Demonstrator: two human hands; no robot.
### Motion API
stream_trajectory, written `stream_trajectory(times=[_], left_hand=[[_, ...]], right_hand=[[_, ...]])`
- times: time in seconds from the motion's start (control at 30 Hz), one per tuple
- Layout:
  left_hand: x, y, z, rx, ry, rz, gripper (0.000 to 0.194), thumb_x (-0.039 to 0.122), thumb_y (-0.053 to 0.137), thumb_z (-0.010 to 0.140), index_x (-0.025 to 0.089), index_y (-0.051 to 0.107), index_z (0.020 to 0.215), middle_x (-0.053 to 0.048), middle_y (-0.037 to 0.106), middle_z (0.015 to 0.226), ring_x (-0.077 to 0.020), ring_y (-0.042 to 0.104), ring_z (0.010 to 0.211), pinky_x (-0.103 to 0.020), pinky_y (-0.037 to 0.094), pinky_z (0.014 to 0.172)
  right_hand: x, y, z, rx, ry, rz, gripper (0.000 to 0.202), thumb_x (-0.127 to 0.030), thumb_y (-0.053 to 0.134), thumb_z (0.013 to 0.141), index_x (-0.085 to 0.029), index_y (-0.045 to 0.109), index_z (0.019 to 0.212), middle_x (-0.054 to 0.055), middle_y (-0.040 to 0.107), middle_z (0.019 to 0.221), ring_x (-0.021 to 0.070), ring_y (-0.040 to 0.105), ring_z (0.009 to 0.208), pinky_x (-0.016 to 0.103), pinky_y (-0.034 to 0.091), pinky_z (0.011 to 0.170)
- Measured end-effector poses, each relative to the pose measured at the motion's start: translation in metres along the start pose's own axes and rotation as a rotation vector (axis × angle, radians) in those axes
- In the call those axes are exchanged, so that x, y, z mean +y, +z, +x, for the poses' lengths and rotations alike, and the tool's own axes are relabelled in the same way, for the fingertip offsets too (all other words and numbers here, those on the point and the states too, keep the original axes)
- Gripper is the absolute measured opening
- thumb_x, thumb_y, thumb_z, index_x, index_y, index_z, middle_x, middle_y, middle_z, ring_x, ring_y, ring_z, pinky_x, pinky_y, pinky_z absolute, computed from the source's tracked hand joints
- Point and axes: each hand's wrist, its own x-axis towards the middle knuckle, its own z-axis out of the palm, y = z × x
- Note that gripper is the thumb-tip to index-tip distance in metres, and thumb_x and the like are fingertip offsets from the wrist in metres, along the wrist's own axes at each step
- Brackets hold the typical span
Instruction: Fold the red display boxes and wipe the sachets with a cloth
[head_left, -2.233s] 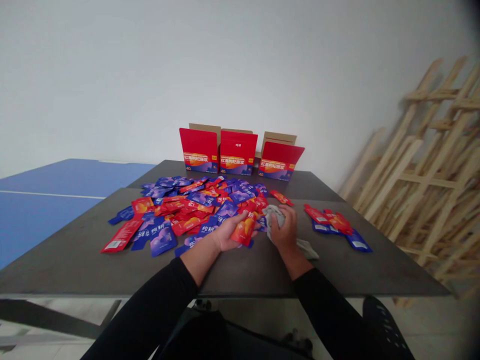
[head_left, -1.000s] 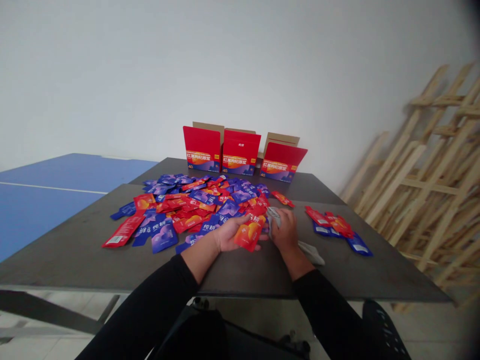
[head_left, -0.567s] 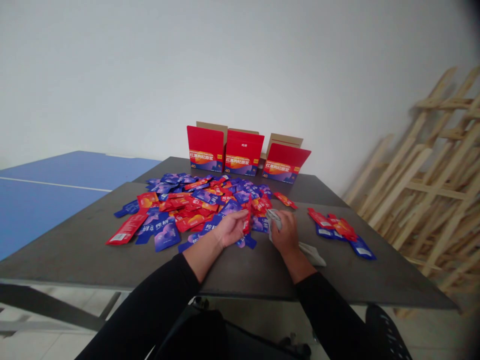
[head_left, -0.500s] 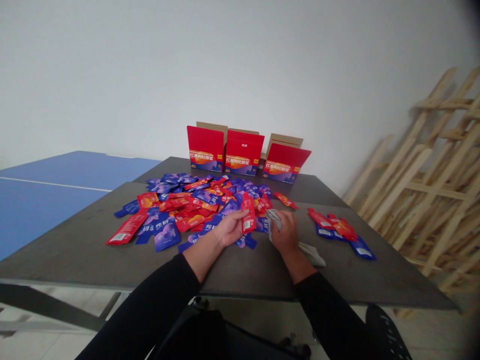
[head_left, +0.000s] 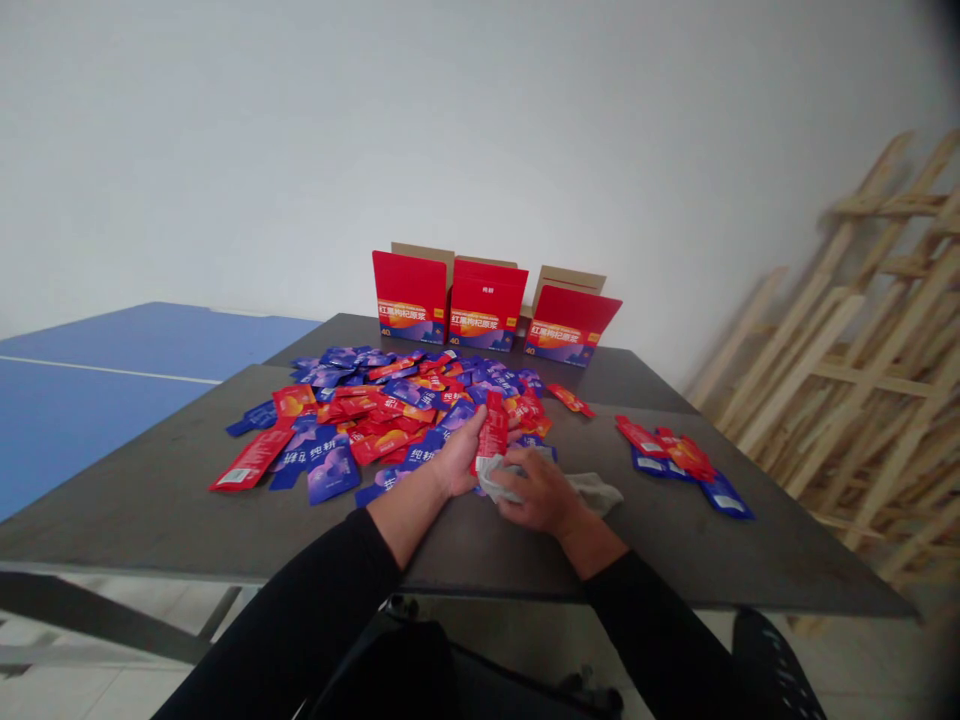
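My left hand (head_left: pixel 459 458) is closed around a red pouch (head_left: pixel 493 428), held upright with its printed back towards me. A pale grey cloth (head_left: pixel 594 490) is bunched in my right hand (head_left: pixel 538 490); the cloth presses against the lower end of that pouch, and its tail hangs down towards the table. Just beyond my hands lies a wide heap of red and blue-purple pouches (head_left: pixel 390 405). A smaller group of red and blue pouches (head_left: pixel 679 455) rests to the right of my right hand.
Three open red and purple cartons (head_left: pixel 487 310) stand at the back of the dark table (head_left: pixel 172 520), flaps raised. One red pouch (head_left: pixel 570 400) lies apart from the heap. A blue table-tennis table (head_left: pixel 112 390) adjoins at left; wooden frames (head_left: pixel 862 370) lean at right.
My right hand has moved left with the cloth, from beside the red pouch onto its lower end. The pouch in my left hand has shifted slightly left.
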Motion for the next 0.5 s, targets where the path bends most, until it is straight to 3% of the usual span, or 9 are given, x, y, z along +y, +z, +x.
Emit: stream_trajectory(times=[0.1,0.23,0.4,0.5], left_hand=[[-0.003,0.003,-0.004,-0.094,-0.057,0.026,0.058,0.062,0.046,0.089,0.014,0.063,0.117,-0.013,0.07,0.096,-0.0223,0.069,0.082,-0.032,0.052,0.075],[-0.01,0.003,-0.007,-0.198,-0.125,0.08,0.056,0.061,0.048,0.089,0.015,0.063,0.118,-0.011,0.07,0.092,-0.0207,0.067,0.072,-0.031,0.051,0.067],[-0.02,0.002,-0.008,-0.17,-0.152,0.187,0.048,0.056,0.052,0.089,0.012,0.065,0.104,-0.01,0.069,0.08,-0.0175,0.066,0.068,-0.029,0.053,0.069],[-0.022,0.003,-0.01,-0.142,-0.132,0.307,0.051,0.06,0.05,0.088,0.015,0.063,0.107,-0.009,0.069,0.082,-0.018,0.066,0.071,-0.031,0.054,0.067]], right_hand=[[-0.004,0.001,0.003,-0.064,-0.035,-0.002,0.031,-0.025,0.063,0.081,-0.024,0.063,0.112,0.007,0.06,0.105,0.0212,0.056,0.097,0.039,0.051,0.086],[-0.002,0.002,0.001,-0.041,0.021,-0.045,0.031,-0.018,0.059,0.082,-0.024,0.063,0.113,0.007,0.059,0.105,0.0212,0.055,0.097,0.041,0.049,0.092],[0.006,0.002,-0.001,0.058,0.187,-0.124,0.028,-0.018,0.055,0.086,-0.022,0.062,0.112,0.009,0.057,0.105,0.0226,0.052,0.097,0.04,0.05,0.087],[0.01,0.002,-0.001,0.132,0.248,-0.177,0.026,-0.019,0.054,0.088,-0.018,0.06,0.112,0.01,0.055,0.104,0.0232,0.051,0.096,0.04,0.05,0.084]])
